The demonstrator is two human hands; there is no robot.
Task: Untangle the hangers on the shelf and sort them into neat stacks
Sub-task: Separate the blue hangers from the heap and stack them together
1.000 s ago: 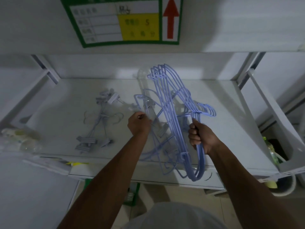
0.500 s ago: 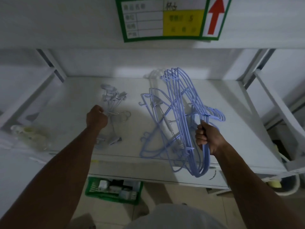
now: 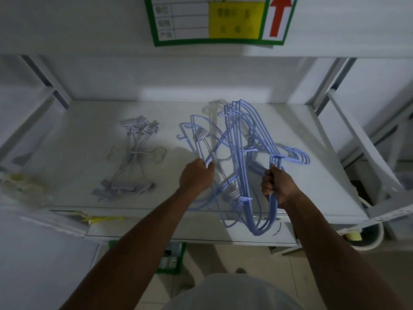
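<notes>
A white shelf (image 3: 73,139) is seen across the whole width, bounded by a back wall, slanted struts at both sides and a front edge just in front of the person's forearms. On the board above it a green-bordered sign (image 3: 212,19) with a yellow field and a red arrow is fixed. A bundle of blue hangers (image 3: 243,153) is held tilted up over the right half of the shelf; its lower loops hang out past the front edge, and its hooks point toward the right side. This bundle is clenched near the necks by the right hand (image 3: 276,186), fingers wrapped fully round the wires. Just left of it, touching and crossing it, loose blue hangers (image 3: 194,139) lie tangled on the shelf; one of their wires is grasped by the left hand (image 3: 196,175), fingers and thumb curled round it. A stack of grey clip hangers (image 3: 134,157) lies well apart on the left half. Bare shelf surface is shown between this stack and the tangle, along the back wall, and in a strip from the bundle to the right edge. A clear bag (image 3: 20,182) rests at the left edge, and a green crate (image 3: 176,256) is seen on the floor below.
</notes>
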